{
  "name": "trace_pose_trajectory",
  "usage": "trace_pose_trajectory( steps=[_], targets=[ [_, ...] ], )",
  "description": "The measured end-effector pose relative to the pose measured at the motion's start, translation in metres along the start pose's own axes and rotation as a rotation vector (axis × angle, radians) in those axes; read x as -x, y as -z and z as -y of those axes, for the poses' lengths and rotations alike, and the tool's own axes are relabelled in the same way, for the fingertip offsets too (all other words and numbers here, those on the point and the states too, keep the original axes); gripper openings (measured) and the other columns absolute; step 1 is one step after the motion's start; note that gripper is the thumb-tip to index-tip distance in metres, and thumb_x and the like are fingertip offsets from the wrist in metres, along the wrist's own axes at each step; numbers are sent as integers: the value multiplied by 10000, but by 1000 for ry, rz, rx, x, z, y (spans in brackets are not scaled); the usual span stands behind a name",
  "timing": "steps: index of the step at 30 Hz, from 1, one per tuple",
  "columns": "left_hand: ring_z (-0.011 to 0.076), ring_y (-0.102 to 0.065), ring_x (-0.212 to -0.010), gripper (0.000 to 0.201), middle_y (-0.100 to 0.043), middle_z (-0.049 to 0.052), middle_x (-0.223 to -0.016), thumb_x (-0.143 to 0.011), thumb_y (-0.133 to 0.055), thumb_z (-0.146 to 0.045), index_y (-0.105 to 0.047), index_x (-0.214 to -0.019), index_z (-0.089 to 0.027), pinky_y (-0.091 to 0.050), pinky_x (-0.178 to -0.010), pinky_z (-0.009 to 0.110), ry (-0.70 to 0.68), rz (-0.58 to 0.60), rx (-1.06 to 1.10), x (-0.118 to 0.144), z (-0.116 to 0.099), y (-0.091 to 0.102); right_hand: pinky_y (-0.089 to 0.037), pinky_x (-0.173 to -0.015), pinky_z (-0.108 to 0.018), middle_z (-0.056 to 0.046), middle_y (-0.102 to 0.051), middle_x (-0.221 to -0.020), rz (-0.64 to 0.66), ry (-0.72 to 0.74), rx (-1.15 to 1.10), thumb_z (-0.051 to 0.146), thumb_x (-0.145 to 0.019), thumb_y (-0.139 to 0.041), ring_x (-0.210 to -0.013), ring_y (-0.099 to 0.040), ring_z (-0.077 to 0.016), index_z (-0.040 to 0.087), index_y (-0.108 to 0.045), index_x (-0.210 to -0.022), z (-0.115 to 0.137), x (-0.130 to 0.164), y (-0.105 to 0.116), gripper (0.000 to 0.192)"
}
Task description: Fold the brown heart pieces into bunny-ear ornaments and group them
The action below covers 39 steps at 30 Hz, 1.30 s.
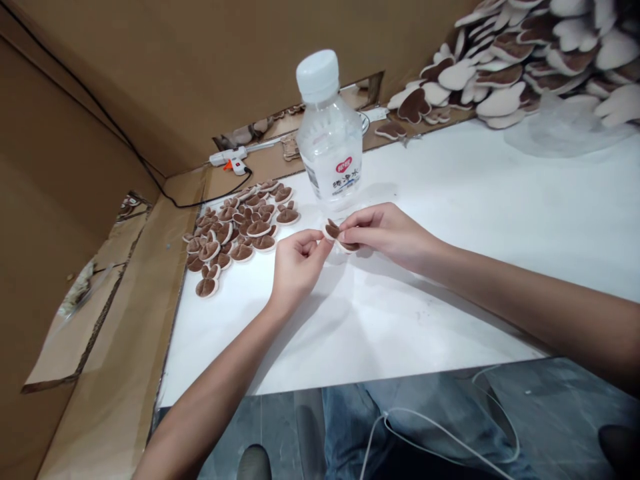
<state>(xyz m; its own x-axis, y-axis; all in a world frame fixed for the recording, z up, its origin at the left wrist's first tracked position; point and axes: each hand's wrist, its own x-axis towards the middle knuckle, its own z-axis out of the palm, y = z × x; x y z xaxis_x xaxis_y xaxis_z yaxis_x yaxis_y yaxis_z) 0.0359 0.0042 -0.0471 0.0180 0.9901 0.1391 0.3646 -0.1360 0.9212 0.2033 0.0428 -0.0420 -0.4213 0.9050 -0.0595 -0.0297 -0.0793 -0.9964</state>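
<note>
Both hands meet over the white table [450, 220], just in front of the water bottle [330, 130]. The left hand [296, 267] and the right hand [387, 233] share one small brown-and-white felt piece [334, 233], each grip clamped on it by thumb and fingertips. The left pinches its end at about 8 o'clock, the right covers the end at about 4 o'clock. The piece sits just above the table surface, brown face up and tilted toward the camera; its long axis runs roughly from 10 o'clock to 4 o'clock, though fingers hide much of its outline.

At 9 o'clock from the hands lies a pile of similar pieces [240, 230], brown sides up. At 2 o'clock, well apart, a heap of larger felt shapes [525, 60] rests against the cardboard wall [175, 60]. A glue gun [230, 159] lies at 11 o'clock beyond the table edge.
</note>
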Motion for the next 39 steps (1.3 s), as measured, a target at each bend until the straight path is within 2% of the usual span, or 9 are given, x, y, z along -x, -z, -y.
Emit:
trace_pose_trajectory(
  steps=[4, 6, 8, 13, 17, 21, 25, 34, 39],
  targets=[
    [74, -277, -479, 171, -299, -60, -516, -850, -528, -283, -584, -743, -162, -237, -460, 216, -106, -43, -175, 2, 1, -2, -355, -488, -231, -9, -609, -612, -21, 7, 29, 189, -679, -695, -551, -495, -98, 149, -694, -720, 0, 1, -1, 57],
    [79, -342, -496, 84, -367, -56, -545, -846, -520, -225, -592, -848, -181, -277, -478, 210, -174, -77, -287, 2, 1, -2, -379, -508, -234, -18, -629, -634, -23, 9, 42, 184, -679, -698, -563, -511, -102, 148, -701, -733, -1, 1, 0, 64],
    [78, -389, -500, 165, -442, -54, -598, -839, -528, -193, -569, -998, -211, -304, -480, 203, -206, -90, -353, 1, 4, -1, -399, -530, -238, -25, -642, -656, -25, 9, 50, 180, -683, -701, -579, -525, -107, 148, -708, -746, -1, 1, 1, 70],
    [73, -475, -521, 287, -596, 23, -860, -908, -481, -286, -445, -1188, -236, -361, -454, 196, -214, 46, -218, -6, 15, 2, -419, -563, -236, -12, -614, -635, 18, 0, -58, 181, -708, -694, -592, -529, -103, 153, -703, -713, -1, 1, 3, 31],
    [102, -562, -642, 390, -606, 90, -1051, -924, -462, -370, -394, -1286, -240, -424, -493, 202, -288, 100, -193, -10, 19, 7, -443, -607, -230, -3, -606, -645, 120, -59, -203, 178, -710, -690, -602, -536, -90, 147, -698, -698, 4, 3, 2, 34],
    [148, -599, -855, 371, -579, 106, -1183, -930, -436, -403, -482, -1251, -220, -479, -619, 217, -359, 202, -156, -12, 15, 14, -466, -629, -248, -12, -634, -651, 152, -80, -236, 184, -688, -711, -609, -562, -102, 143, -706, -722, 9, 7, 0, 54],
    [171, -586, -928, 356, -626, 88, -1069, -922, -437, -433, -570, -1132, -177, -479, -733, 246, -407, 287, -148, -14, 11, 19, -479, -625, -250, -13, -653, -653, 148, -81, -246, 160, -661, -724, -603, -579, -103, 147, -709, -704, 11, 9, -1, 48],
    [151, -533, -765, 300, -583, 52, -823, -946, -384, -374, -594, -875, -173, -430, -698, 260, -496, 143, -366, -12, 7, 16, -495, -725, -257, -21, -674, -705, 91, -64, -329, 189, -682, -714, -676, -614, -113, 150, -712, -720, 7, 7, -1, 54],
    [107, -514, -688, 221, -541, 82, -1063, -929, -428, -315, -605, -952, -186, -453, -686, 254, -555, 47, -513, -9, 5, 15, -477, -693, -255, -16, -644, -687, -60, 19, -262, 181, -693, -696, -671, -585, -117, 153, -703, -695, 7, 7, -1, 29]
  ],
)
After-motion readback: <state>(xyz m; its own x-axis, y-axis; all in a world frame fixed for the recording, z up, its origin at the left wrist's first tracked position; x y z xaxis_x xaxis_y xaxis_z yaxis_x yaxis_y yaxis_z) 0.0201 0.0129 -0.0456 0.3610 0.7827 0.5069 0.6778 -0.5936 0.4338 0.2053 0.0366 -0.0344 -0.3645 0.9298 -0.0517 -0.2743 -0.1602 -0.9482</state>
